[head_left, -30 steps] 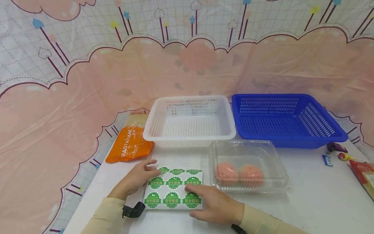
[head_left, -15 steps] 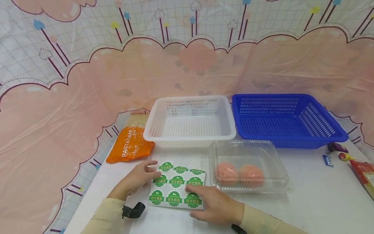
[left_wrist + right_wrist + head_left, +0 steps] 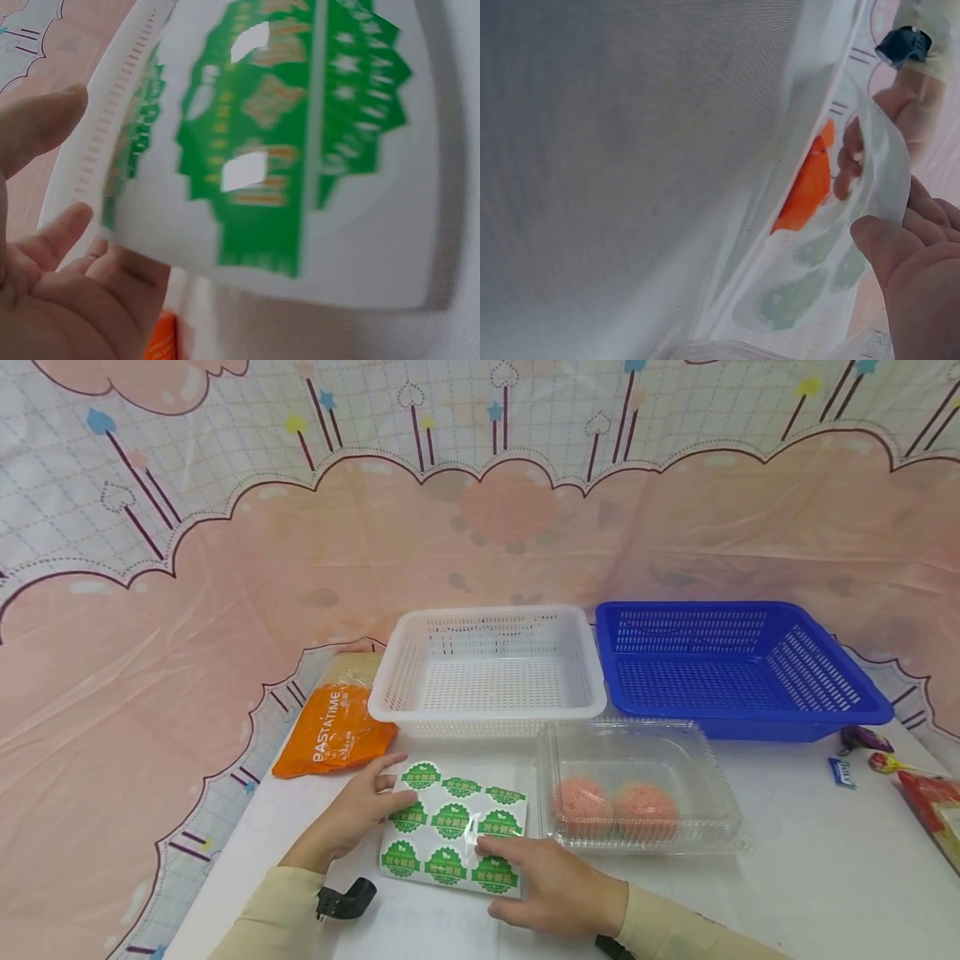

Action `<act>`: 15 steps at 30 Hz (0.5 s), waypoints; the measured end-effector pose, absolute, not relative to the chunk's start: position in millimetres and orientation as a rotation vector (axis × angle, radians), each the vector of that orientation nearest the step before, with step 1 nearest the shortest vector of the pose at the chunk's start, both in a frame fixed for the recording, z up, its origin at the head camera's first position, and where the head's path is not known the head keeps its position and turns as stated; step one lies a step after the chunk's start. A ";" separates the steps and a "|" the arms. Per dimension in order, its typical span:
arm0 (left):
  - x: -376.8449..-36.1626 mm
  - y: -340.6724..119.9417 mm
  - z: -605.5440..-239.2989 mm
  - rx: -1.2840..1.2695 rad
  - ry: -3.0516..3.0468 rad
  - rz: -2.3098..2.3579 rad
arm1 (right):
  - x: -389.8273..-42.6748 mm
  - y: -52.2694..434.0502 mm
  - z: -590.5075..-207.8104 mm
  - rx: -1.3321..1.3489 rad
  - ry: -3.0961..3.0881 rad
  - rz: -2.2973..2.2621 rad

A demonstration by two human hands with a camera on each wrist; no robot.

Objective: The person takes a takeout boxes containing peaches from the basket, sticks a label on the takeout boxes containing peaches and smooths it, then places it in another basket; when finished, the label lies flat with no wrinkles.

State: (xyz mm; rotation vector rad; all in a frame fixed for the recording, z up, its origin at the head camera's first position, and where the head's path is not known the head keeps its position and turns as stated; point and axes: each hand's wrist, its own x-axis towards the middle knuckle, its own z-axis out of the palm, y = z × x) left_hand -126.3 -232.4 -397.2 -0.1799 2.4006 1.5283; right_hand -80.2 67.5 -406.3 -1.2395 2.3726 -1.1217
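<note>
Head view: sticker sheet (image 3: 452, 837) lies on the bench (image 3: 787, 877) between both hands, long axis tilted. Left hand (image 3: 351, 817) holds its left edge; right hand (image 3: 551, 885) apparently pinches its lower right, equally near.

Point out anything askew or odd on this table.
The sticker sheet lies crooked, lifted and bowed between the left hand and right hand. The clear clamshell box and both baskets sit squarely.
</note>
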 end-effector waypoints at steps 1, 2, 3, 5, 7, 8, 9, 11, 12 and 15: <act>-126.5 -232.2 -396.8 -0.171 2.403 1.535 | -80.3 67.6 -406.1 -1.242 2.371 -1.124; -126.7 -232.3 -396.4 -0.159 2.408 1.536 | -80.4 67.7 -405.9 -1.245 2.370 -1.126; -126.9 -232.2 -395.7 -0.151 2.407 1.541 | -80.4 67.8 -405.8 -1.246 2.370 -1.127; -127.3 -232.5 -394.4 -0.124 2.425 1.541 | -80.5 68.3 -405.6 -1.250 2.371 -1.129; -127.7 -232.6 -393.2 -0.097 2.429 1.549 | -81.0 68.5 -405.5 -1.262 2.370 -1.137; -127.8 -232.4 -392.7 -0.087 2.433 1.550 | -81.1 68.7 -405.6 -1.272 2.374 -1.139; -127.7 -231.9 -392.6 -0.083 2.438 1.555 | -81.3 68.9 -405.9 -1.282 2.380 -1.140; -127.6 -230.7 -392.1 -0.078 2.448 1.567 | -81.7 69.1 -406.0 -1.299 2.387 -1.144; -127.7 -230.1 -392.3 -0.074 2.447 1.580 | -81.9 69.1 -406.0 -1.305 2.388 -1.146; -127.0 -229.0 -392.6 -0.055 2.473 1.583 | -82.2 69.2 -405.8 -1.313 2.396 -1.142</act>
